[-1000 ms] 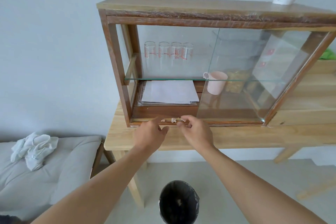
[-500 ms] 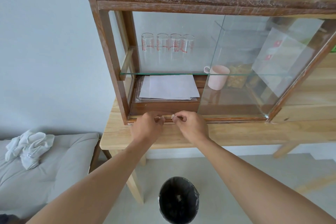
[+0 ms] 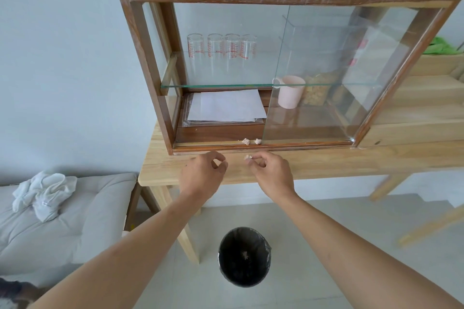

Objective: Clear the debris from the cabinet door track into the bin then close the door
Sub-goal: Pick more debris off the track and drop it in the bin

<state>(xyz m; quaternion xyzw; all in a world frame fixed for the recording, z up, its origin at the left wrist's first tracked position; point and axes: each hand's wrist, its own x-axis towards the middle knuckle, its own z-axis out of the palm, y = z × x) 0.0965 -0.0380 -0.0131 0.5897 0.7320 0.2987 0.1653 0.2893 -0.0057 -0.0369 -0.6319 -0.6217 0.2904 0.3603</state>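
A wooden cabinet (image 3: 140, 40) with a sliding glass door (image 3: 326, 78) stands on a light wooden table (image 3: 326, 163). The door is slid to the right, leaving the left half open. Two small pale crumpled bits of debris (image 3: 250, 141) lie in the bottom door track (image 3: 206, 145) next to the door's left edge. My right hand (image 3: 270, 170) pinches another pale bit of debris (image 3: 247, 157) in its fingertips, just in front of the track. My left hand (image 3: 204, 173) hovers beside it with fingers curled; whether it holds anything I cannot tell. A black-lined bin (image 3: 244, 256) stands on the floor below.
Inside the cabinet are several measuring glasses (image 3: 221, 54) on a glass shelf, papers (image 3: 228, 105) and a pink mug (image 3: 288, 91). A grey cushion (image 3: 75, 221) with a white cloth (image 3: 42, 193) lies at the left. A table leg (image 3: 188, 241) stands left of the bin.
Both hands have pulled back from the track toward me. My right hand now carries a bit of debris. Two bits in the track have come into sight.
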